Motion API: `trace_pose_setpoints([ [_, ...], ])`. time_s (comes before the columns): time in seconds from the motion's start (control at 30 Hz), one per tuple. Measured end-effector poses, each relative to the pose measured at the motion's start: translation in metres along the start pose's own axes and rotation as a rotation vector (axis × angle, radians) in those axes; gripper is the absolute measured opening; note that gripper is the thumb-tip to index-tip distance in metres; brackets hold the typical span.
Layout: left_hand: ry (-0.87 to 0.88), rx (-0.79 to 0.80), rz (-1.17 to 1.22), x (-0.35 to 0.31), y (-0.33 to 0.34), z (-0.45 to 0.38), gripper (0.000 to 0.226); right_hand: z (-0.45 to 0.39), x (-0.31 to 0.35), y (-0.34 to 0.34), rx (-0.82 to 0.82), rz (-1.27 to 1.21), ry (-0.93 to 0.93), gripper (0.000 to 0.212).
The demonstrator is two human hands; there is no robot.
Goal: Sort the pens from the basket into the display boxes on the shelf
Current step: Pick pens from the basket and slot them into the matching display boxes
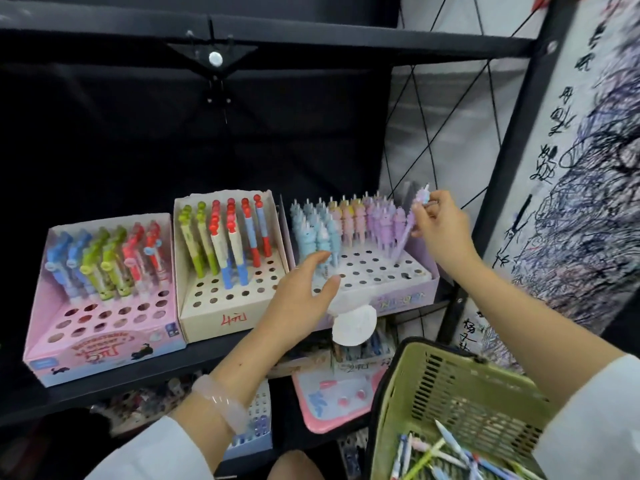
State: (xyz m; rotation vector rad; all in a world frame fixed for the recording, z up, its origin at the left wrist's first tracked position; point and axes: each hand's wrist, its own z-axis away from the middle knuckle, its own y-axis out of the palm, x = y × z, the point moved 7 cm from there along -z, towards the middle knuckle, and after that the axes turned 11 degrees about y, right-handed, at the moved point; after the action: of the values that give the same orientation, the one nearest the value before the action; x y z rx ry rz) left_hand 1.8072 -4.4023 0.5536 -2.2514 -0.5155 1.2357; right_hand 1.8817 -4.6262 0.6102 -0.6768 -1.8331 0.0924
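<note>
The right hand (pixel 441 226) is pinching a purple pen (pixel 410 225), its tip angling into the lilac display box (pixel 408 297). The left hand (pixel 304 292) is hovering released, fingers relaxed, beside the box's blue pens (pixel 311 226).

Person: white long sleeves (pixel 595 424) on both forearms; translucent pale pink bangle (pixel 221 403) just beyond the left cuff, toward the bare left hand (pixel 301 299).

I see right hand (pixel 441 225) pinching a purple pen (pixel 408 225) over the purple display box (pixel 398 299); left hand (pixel 304 289) loose at its front edge, green basket (pixel 460 400) below the grip.
</note>
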Motion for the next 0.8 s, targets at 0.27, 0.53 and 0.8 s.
trace_pose_setpoints([
  [0.27, -0.015, -0.010, 0.033, -0.002, -0.001, 0.001, 0.044, -0.009, -0.009, 0.024, 0.129, 0.302, -0.052, 0.019],
  [0.53, 0.018, 0.006, 0.074, -0.016, 0.008, 0.009, 0.041, 0.009, -0.032, 0.040, 0.300, 0.498, 0.013, 0.028],
  [0.8, 0.058, 0.113, 0.291, -0.057, 0.066, 0.022, 0.029, 0.065, -0.029, -0.013, 0.360, 0.303, -0.018, 0.035],
])
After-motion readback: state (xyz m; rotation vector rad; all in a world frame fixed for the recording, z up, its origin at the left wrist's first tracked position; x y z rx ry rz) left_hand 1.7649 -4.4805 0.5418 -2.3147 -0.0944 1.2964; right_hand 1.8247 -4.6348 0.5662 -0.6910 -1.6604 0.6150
